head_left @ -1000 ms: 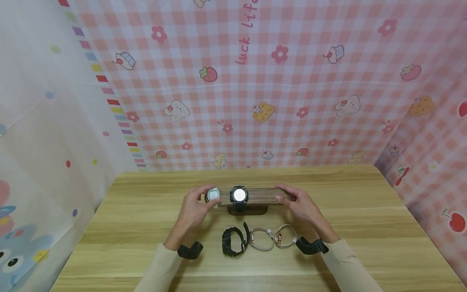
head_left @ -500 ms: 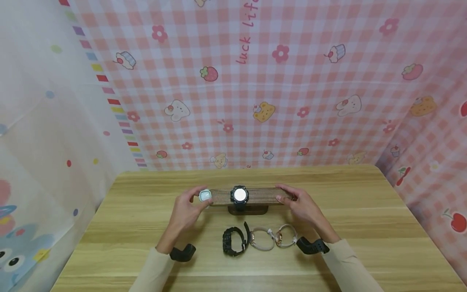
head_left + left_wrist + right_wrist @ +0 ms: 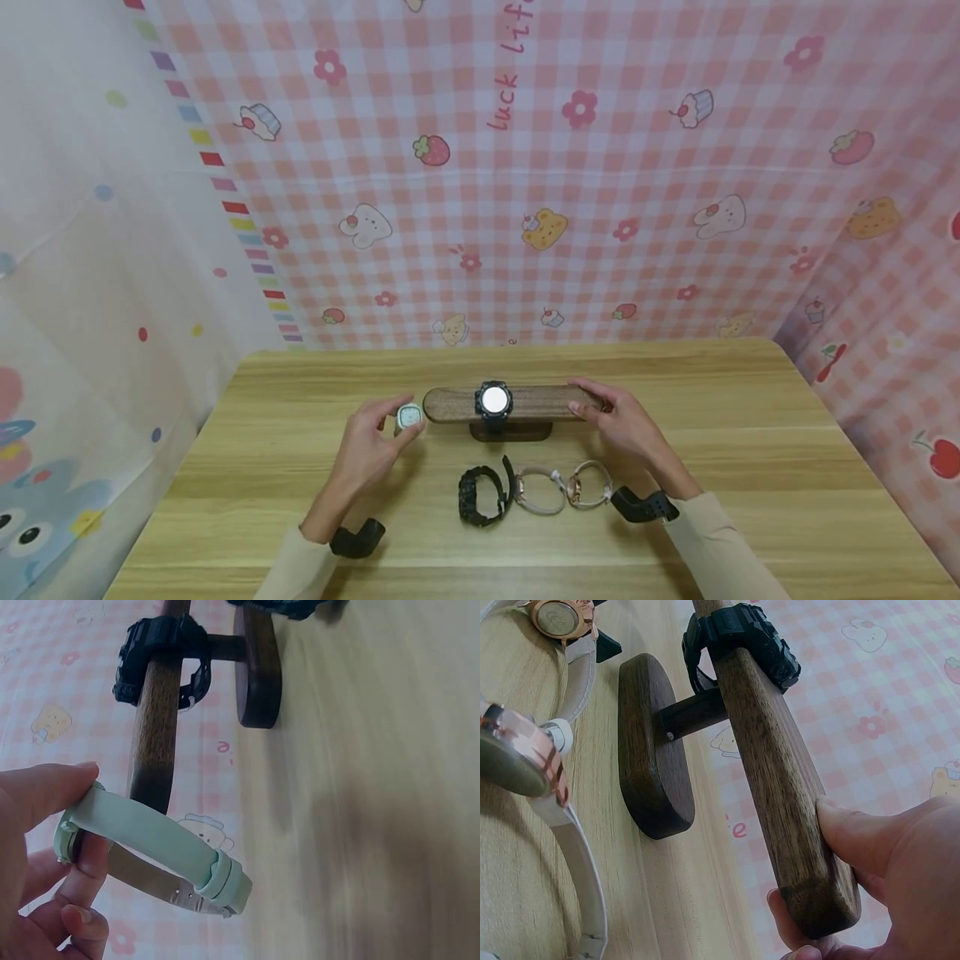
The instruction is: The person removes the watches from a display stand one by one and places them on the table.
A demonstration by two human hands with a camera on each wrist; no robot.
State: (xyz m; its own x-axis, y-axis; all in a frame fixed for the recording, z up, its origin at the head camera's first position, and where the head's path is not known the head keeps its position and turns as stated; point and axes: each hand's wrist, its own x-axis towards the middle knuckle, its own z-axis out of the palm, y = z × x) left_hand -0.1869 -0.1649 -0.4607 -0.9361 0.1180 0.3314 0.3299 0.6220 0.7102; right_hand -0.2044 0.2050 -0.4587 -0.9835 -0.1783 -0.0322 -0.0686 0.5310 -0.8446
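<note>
My left hand point(image 3: 367, 443) pinches a mint-green wristwatch point(image 3: 150, 829) by its case, just off the left end of a dark wooden watch stand point(image 3: 453, 405). In the left wrist view the strap forms a closed loop. My right hand point(image 3: 621, 423) grips the right end of the stand's bar point(image 3: 780, 780), thumb on one side and fingers curled beneath. A black watch point(image 3: 493, 401) with a bright round face is strapped around the bar near its middle. The stand's oval base point(image 3: 649, 742) rests on the table.
In front of the stand lie a black watch with an open strap end point(image 3: 480, 496), a pale-strapped watch point(image 3: 540, 490) and another pale-strapped watch with a rose-gold case point(image 3: 588, 485). The wooden table point(image 3: 247, 467) meets a pink checked cloth point(image 3: 420, 275) behind.
My left hand has drawn the mint-green watch leftward off the bar's left end, then slightly down toward me. My right hand has kept its grip on the bar.
</note>
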